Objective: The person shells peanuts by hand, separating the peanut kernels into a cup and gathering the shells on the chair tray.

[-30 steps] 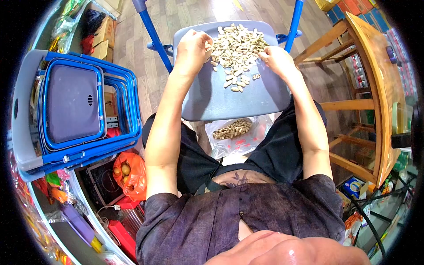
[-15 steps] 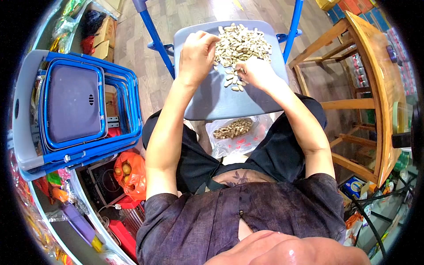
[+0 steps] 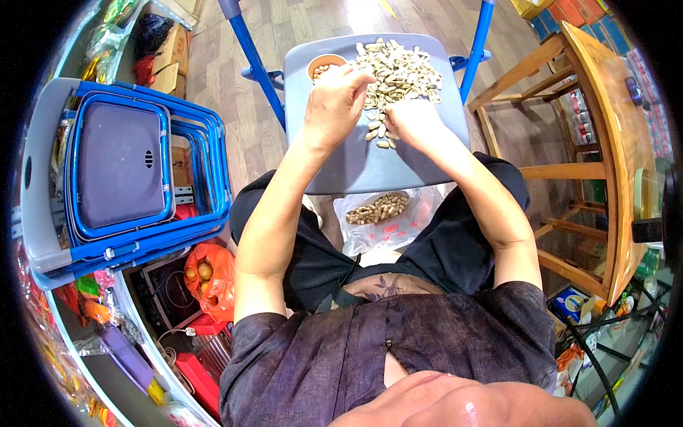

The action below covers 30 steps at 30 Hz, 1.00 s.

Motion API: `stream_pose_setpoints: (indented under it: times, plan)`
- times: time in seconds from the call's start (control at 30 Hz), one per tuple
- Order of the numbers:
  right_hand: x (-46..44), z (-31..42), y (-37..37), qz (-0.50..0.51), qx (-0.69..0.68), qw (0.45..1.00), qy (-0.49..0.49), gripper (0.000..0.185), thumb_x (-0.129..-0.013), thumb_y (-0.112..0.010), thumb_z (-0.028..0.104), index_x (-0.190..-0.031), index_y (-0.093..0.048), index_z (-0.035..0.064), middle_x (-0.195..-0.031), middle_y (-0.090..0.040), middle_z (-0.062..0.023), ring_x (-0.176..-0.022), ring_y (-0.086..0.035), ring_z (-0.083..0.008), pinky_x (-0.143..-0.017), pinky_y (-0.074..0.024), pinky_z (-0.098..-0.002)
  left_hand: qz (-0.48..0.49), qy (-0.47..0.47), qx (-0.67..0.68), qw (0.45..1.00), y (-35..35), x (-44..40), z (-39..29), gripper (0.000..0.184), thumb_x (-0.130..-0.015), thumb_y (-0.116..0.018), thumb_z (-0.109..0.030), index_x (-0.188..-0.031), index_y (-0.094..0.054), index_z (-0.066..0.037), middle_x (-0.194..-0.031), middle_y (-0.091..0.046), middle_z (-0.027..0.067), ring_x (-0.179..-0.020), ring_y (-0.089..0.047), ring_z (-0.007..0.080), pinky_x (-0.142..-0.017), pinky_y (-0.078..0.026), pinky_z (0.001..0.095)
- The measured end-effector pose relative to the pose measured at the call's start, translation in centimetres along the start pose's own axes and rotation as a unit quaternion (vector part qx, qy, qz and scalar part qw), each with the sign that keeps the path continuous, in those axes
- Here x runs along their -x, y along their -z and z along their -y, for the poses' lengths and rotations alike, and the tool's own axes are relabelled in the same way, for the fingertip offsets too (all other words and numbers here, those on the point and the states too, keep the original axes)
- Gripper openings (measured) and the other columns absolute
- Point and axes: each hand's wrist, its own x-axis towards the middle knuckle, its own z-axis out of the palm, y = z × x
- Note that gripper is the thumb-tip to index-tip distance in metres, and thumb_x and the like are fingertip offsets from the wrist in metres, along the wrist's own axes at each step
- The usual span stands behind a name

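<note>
A heap of peanuts in shells (image 3: 405, 67) covers the far part of the grey chair seat (image 3: 341, 167), with some loose ones trailing toward me. My left hand (image 3: 336, 105) is at the heap's left edge, thumb and fingers drawn together; whatever they pinch is hidden. Just beyond it stands a small brown bowl (image 3: 311, 69) holding shelled peanuts, partly covered by the hand. My right hand (image 3: 414, 122) is closed over the near side of the heap, beside the loose peanuts. Its fingertips point toward my left hand, and I cannot see what is in them.
Below the seat, between my legs, lies a clear plastic bag (image 3: 398, 233) with more peanuts. Folded blue-framed chairs (image 3: 121, 171) stand at the left, above a red bag of round yellowish produce (image 3: 210, 281). A wooden table frame (image 3: 562, 171) is at the right.
My left hand has shifted right and slightly nearer to me, bringing the brown bowl into sight. My right hand has moved slightly nearer, its fingers now curled in toward the left hand.
</note>
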Motion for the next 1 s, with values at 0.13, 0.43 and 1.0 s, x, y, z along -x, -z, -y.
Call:
stream_pose_setpoints:
  times: [0.13,0.43,1.0]
  plan:
    - [0.3,-0.8,0.9,-0.010,0.003,1.000,-0.002,0.023,-0.083,-0.059,0.024,-0.072,-0.063,0.0038,-0.062,-0.062,-0.0116,-0.057,-0.062,-0.0281,-0.056,-0.0501,-0.0413,-0.006,-0.007,-0.007,1.000,-0.2,0.1,0.1,0.012,-0.083,-0.061,-0.004,-0.093,-0.067,-0.006,-0.080,-0.062,0.0109,-0.080,-0.060,0.0272,-0.070,-0.047,0.0360]
    - [1.6,-2.1,6.1,0.149,-0.847,0.492,-0.139,0.020,-0.097,-0.046,0.025,-0.091,-0.058,0.0102,-0.057,-0.026,0.0119,-0.046,-0.021,-0.0009,-0.041,-0.0148,-0.0189,0.023,0.152,0.326,0.933,-1.5,0.5,-2.7,0.030,-0.085,-0.061,-0.001,-0.114,-0.063,-0.008,-0.104,-0.060,0.0025,-0.089,-0.058,0.0096,-0.072,-0.048,0.0230]
    - [2.6,-1.0,6.7,0.082,-0.738,0.659,-0.124,0.027,-0.093,-0.054,0.032,-0.078,-0.060,0.0095,-0.062,-0.042,0.0071,-0.051,-0.032,-0.0029,-0.045,-0.0222,-0.0210,0.064,0.241,0.534,0.808,-3.7,0.5,-0.9,0.021,-0.091,-0.061,-0.009,-0.109,-0.065,0.000,-0.092,-0.066,0.0028,-0.079,-0.058,0.0062,-0.071,-0.048,0.0215]
